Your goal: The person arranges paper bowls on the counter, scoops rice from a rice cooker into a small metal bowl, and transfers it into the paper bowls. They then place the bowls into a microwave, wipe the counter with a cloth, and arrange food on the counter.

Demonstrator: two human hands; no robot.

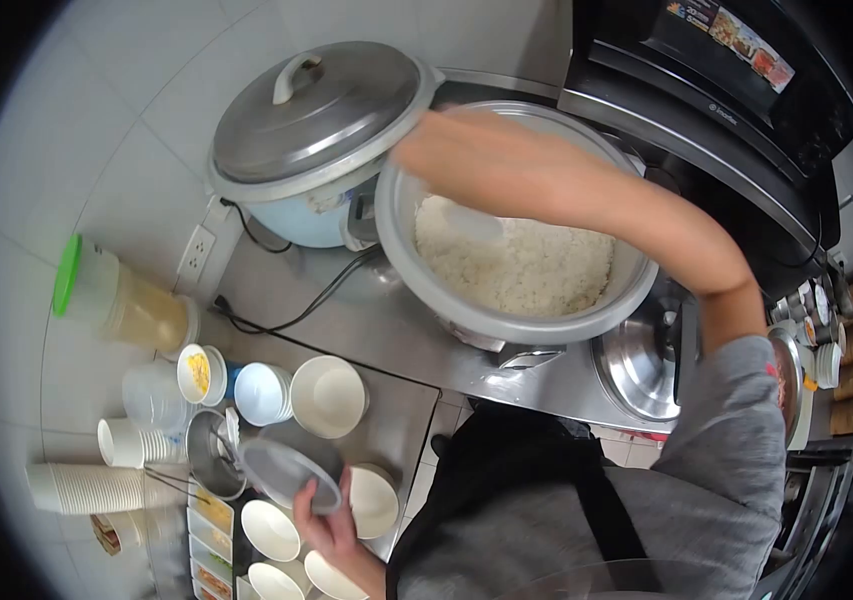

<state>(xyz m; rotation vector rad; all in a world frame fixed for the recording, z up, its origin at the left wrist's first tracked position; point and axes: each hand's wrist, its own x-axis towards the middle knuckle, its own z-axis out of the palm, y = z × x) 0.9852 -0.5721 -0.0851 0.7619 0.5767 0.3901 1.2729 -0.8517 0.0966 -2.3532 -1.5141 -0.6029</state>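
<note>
My right hand (446,158), smeared by motion, is over the open rice cooker (401,255) at its far left rim. Below it, a pale flat shape like the blade of a rice paddle (473,224) is at the white rice (516,270); its handle is hidden by the hand. The cooker's inner pot is partly filled with rice. Low in the view, my left hand (331,515) is closed on the rim of a grey bowl (291,475), tilted above several white paper bowls (271,530).
A second rice cooker (316,125) has its lid on. A steel lid (639,368) lies at the counter's right. Stacked cups (86,488), a steel pot (214,465), food trays (208,540) and a green-lidded container (121,300) stand at left. A power cord (316,300) crosses the counter.
</note>
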